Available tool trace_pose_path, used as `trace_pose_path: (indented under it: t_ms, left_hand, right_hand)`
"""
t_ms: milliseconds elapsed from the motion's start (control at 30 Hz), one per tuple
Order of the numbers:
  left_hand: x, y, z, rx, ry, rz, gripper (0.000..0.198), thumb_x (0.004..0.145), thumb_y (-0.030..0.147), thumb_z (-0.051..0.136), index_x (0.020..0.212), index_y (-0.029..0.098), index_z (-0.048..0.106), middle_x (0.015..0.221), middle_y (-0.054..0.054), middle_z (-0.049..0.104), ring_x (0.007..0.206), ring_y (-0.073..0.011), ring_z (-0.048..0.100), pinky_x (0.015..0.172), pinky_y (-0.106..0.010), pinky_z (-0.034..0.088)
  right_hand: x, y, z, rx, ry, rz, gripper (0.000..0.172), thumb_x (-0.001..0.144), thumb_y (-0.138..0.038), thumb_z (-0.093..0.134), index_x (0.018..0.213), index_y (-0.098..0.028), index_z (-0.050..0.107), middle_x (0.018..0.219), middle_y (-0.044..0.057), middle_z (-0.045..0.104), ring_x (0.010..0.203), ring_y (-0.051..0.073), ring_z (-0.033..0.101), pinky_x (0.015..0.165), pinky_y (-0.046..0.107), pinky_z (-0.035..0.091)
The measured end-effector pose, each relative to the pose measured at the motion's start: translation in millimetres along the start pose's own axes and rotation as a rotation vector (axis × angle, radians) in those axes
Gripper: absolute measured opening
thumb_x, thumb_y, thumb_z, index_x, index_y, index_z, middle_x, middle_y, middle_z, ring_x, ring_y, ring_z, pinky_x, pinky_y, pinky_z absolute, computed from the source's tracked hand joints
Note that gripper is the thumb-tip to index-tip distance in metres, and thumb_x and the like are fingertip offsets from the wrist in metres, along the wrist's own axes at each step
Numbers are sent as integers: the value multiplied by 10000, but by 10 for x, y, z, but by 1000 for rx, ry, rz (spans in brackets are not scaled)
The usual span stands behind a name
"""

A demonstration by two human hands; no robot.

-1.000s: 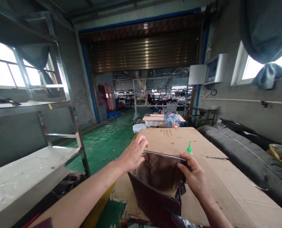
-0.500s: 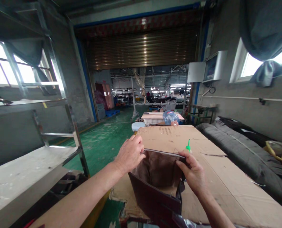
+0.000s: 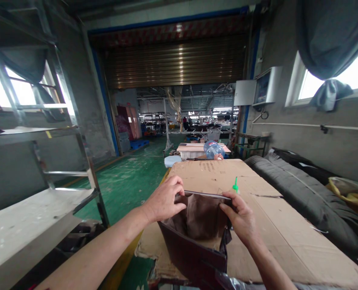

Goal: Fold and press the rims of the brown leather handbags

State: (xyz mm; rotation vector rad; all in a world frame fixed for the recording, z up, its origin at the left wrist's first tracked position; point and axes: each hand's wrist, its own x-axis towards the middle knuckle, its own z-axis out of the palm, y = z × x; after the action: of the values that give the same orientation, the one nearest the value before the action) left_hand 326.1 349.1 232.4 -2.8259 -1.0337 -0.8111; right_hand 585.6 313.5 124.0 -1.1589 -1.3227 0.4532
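A dark brown bag (image 3: 194, 251) with a brown lining stands on the cardboard-covered table (image 3: 269, 225), its mouth spread wide toward me. At the far rim's left corner, my left hand (image 3: 166, 199) has its fingers curled over the edge, thumb on the inside. My right hand (image 3: 239, 213) pinches the right corner of the same rim between thumb and fingers. Just beyond the right hand is a green-tipped bottle (image 3: 235, 186), its body mostly hidden. Clear plastic (image 3: 230, 280) lies by the bag's near side.
Left of me stands a metal rack (image 3: 90, 177) with pale shelves. Grey fabric rolls (image 3: 293, 193) lie along the right side. Past the table are a large water bottle (image 3: 212, 150) and a blue-white stool (image 3: 172, 161). A roller door (image 3: 179, 60) hangs partly raised.
The view has shifted slightly, so the scene sits a little further left. The left thumb and fingers look more spread at the rim; the right hand keeps its pinch.
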Motion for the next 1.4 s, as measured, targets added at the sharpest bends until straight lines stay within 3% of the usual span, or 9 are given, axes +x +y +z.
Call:
trace_pose_path:
  t_ms: [200, 367, 533, 700, 867, 1400]
  left_hand:
    - [93, -1, 21, 11, -33, 34, 250, 681, 374, 787, 758, 190, 638, 1030, -26, 536, 956, -190, 525, 869, -331, 441]
    - [133, -53, 85, -57, -15, 0, 134, 796, 252, 677, 708, 177, 608, 1005, -5, 552, 897, -147, 542, 831, -291, 424]
    - [108, -93, 95, -192, 9, -36, 167, 812, 200, 625, 663, 167, 558, 1024, -6, 569, 918, -143, 556, 853, -286, 416]
    - [116, -100, 102, -227, 21, -65, 164, 804, 188, 618, 659, 170, 544, 989, -2, 588, 905, -144, 556, 856, -289, 416]
    - [142, -140, 196, -205, 85, -117, 166, 795, 188, 613, 657, 171, 524, 927, 0, 586, 860, -147, 546, 824, -293, 417]
    - [170, -187, 263, -160, 108, -180, 186, 780, 160, 618, 628, 163, 511, 859, 3, 541, 788, -135, 526, 750, -279, 393]
  right_hand:
    - [7, -35, 59, -41, 11, -19, 324, 798, -377, 616, 1070, -201, 622, 802, 16, 626, 743, 208, 565, 676, 314, 462]
    - [44, -44, 105, -71, 16, -23, 341, 793, -414, 624, 1066, -211, 632, 870, 26, 657, 792, 215, 594, 718, 326, 480]
    - [129, 6, 120, -141, -22, -10, 377, 776, -474, 659, 1078, -248, 654, 989, 28, 677, 916, 246, 607, 818, 375, 469]
    - [234, 76, 135, -121, -30, -104, 358, 795, -475, 635, 1074, -256, 683, 1059, 45, 676, 1012, 264, 591, 892, 398, 458]
    - [332, 83, 147, -132, -53, -162, 284, 790, -420, 648, 1017, -259, 705, 983, 26, 680, 944, 234, 599, 837, 355, 461]
    - [406, -84, 198, -115, -103, -55, 176, 776, -369, 618, 842, -217, 676, 792, -6, 638, 763, 193, 547, 714, 303, 393]
